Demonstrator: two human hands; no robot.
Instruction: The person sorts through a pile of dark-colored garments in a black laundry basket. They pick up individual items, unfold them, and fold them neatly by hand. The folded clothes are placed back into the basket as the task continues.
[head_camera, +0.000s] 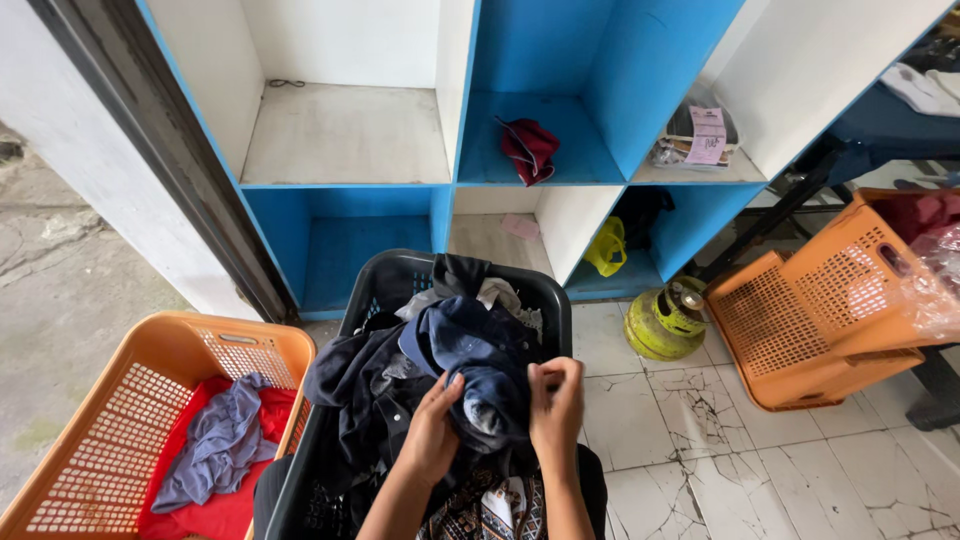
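Dark blue garment (480, 365) sits atop the clothes heap in the black laundry basket (385, 275). Left hand (432, 432) and right hand (556, 408) both have fingers closed on its fabric. Orange basket (150, 350) with red and grey-blue cloth stands alongside; blue-and-white shelf (445, 190) behind.

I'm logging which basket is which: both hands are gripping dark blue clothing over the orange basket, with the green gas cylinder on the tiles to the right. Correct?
Not quite. The head view shows both hands, left hand and right hand, gripping the dark blue clothing over the black basket; the orange basket sits beside it. The green gas cylinder is right.
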